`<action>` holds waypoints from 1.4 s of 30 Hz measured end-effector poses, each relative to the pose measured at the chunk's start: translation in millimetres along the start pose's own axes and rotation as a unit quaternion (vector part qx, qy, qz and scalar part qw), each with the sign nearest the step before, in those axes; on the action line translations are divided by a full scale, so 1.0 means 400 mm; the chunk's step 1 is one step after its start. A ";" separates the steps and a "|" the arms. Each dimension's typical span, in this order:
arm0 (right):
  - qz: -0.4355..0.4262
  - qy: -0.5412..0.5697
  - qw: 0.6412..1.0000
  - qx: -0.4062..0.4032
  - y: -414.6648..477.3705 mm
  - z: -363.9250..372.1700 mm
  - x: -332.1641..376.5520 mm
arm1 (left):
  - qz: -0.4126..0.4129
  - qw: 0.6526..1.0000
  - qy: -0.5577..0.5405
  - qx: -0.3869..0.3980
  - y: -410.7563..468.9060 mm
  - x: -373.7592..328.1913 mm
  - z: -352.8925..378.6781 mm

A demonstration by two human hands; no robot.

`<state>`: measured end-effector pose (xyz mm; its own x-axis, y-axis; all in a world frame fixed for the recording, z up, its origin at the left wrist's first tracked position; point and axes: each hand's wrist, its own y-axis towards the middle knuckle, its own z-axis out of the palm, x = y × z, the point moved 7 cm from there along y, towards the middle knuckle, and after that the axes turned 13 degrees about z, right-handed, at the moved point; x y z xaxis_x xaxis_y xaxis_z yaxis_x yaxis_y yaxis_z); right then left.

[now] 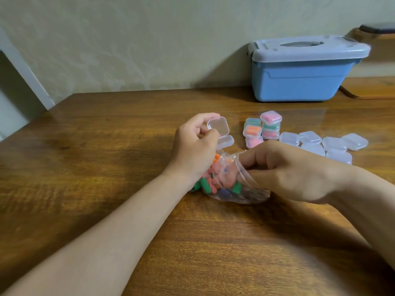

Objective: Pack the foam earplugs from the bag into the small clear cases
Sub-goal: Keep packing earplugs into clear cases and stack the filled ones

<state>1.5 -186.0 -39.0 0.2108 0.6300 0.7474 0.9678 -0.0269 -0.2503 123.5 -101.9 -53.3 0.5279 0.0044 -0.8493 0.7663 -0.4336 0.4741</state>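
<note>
Centre frame, on table (pixel 106 167): bag (pixel 245 197), clear, lying flat, long axis roughly left to right, mouth toward the right. Earplugs (pixel 208 182) inside, mixed colours, pointing various ways. Left hand (pixel 192 150), fingers curled, pinches one case (pixel 219 127), hinged open. Right hand (pixel 288 171): fingers inside the bag's mouth, thumb outside, gripping the rim. Right of centre: filled cases (pixel 270 120), stacked; empty cases (pixel 333 144) beside them. Upper right: blue box (pixel 299 82).
</note>
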 end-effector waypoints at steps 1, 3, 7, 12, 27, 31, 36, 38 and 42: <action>-0.001 -0.007 1.000 -0.012 0.002 -0.003 -0.002 | 0.001 1.000 0.000 0.002 -0.001 0.001 0.000; -0.003 -0.016 0.999 -0.032 0.001 -0.006 -0.002 | 0.005 1.000 -0.001 0.003 -0.002 0.002 -0.002; 0.016 -0.028 0.997 -0.063 0.004 -0.010 -0.009 | 0.019 1.000 0.006 0.004 0.007 -0.003 -0.023; 0.035 -0.054 0.995 -0.072 0.005 -0.008 -0.011 | 0.046 0.998 0.012 0.039 0.027 -0.022 -0.067; 0.041 -0.044 0.995 -0.085 0.004 -0.020 -0.029 | 0.009 0.945 0.064 0.321 -0.005 -0.054 -0.067; 0.056 -0.007 0.992 -0.111 -0.002 -0.038 -0.039 | 0.036 0.916 0.161 0.366 -0.009 -0.058 -0.070; 0.071 0.012 0.986 -0.151 -0.009 -0.064 -0.053 | 0.022 0.899 0.188 0.394 -0.023 -0.055 -0.062; 0.071 -0.022 0.986 -0.148 -0.007 -0.062 -0.052 | 0.029 0.893 0.205 0.400 -0.029 -0.055 -0.052; 0.073 -0.046 0.986 -0.143 -0.004 -0.056 -0.047 | 0.044 0.888 0.210 0.407 -0.038 -0.053 -0.034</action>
<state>-1.0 -215.3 -38.8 0.3494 0.6705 0.6545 0.9302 -0.3318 -0.1566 105.7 -83.2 -39.3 0.7940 0.1987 -0.5745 0.2858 -0.9561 0.0642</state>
